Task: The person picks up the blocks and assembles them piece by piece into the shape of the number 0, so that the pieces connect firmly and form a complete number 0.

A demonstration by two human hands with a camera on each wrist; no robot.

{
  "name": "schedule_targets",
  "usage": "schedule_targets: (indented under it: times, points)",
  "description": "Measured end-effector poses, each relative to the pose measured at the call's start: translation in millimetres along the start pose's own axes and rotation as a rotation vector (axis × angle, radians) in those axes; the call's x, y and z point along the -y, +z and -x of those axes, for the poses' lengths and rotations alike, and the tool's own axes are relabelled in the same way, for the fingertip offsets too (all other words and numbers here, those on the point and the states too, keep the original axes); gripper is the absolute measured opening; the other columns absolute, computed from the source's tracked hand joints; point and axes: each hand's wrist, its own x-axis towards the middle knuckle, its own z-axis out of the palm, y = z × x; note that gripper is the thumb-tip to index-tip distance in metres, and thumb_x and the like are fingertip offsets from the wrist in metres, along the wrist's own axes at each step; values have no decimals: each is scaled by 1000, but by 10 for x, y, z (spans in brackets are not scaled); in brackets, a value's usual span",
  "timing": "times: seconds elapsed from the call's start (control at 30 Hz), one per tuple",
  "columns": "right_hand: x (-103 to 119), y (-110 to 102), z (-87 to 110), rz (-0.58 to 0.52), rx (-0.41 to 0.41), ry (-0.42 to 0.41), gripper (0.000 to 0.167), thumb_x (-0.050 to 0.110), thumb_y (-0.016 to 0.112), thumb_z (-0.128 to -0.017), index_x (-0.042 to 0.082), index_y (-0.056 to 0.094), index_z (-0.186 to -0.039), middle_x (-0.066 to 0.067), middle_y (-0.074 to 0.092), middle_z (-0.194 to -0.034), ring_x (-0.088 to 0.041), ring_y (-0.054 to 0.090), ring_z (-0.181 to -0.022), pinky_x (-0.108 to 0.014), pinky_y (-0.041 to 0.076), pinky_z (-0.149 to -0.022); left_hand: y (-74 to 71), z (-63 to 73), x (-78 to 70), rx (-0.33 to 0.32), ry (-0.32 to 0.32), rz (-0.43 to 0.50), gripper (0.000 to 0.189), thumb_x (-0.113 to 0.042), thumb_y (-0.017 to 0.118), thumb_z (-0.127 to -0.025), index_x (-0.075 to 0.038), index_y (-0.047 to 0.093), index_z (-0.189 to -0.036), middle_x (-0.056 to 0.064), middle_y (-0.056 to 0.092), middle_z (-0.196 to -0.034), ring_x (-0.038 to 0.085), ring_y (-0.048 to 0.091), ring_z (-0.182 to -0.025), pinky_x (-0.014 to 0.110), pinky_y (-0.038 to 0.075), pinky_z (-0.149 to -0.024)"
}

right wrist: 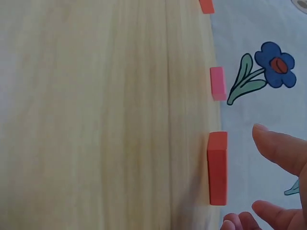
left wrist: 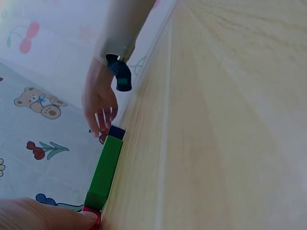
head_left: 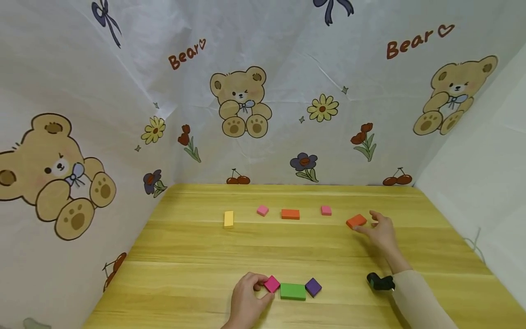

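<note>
My left hand [head_left: 248, 297] pinches a magenta block [head_left: 272, 284] between thumb and fingers at the front of the table. That block meets the left end of a green rectangular block [head_left: 293, 292], and a purple block [head_left: 313, 287] sits turned at its right end. In the left wrist view the thumb presses on the magenta block [left wrist: 94, 216] beside the green one. Farther back on the right, my right hand [head_left: 382, 233] is beside an orange rectangular block [head_left: 356, 221], thumb and fingers spread. The right wrist view shows those fingers apart from the orange block [right wrist: 218, 168].
Along the back of the wooden table [head_left: 197, 256] lie a yellow block [head_left: 228, 220], a pink block [head_left: 263, 210], another orange block [head_left: 290, 214] and a second pink block [head_left: 326, 210]. A bear-patterned cloth [head_left: 287, 151] rises behind. A black device [head_left: 380, 282] is at the right wrist.
</note>
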Motion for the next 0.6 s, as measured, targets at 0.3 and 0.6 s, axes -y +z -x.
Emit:
schedule_targets:
  times: [0.3, 0.6]
  points:
    - [-44, 70, -137, -25, 50, 116, 92, 23, 73, -87, -15, 16, -148, -41, 21, -146, -55, 33, -131, -60, 37, -106, 13, 3, -5, 15, 0, 6, 28, -13, 87, -66, -15, 72, -91, -11, 62, -84, -1, 49, -73, 19, 44, -67]
    - [-70, 123, -171, -67, 33, 116, 89, 19, 74, -86, -15, 19, -147, -41, 26, -147, -54, 33, -134, -58, 36, -108, 3, 0, -3, 5, 3, 3, 28, -13, 87, -66, -15, 73, -90, -12, 62, -83, -1, 49, -73, 19, 44, -66]
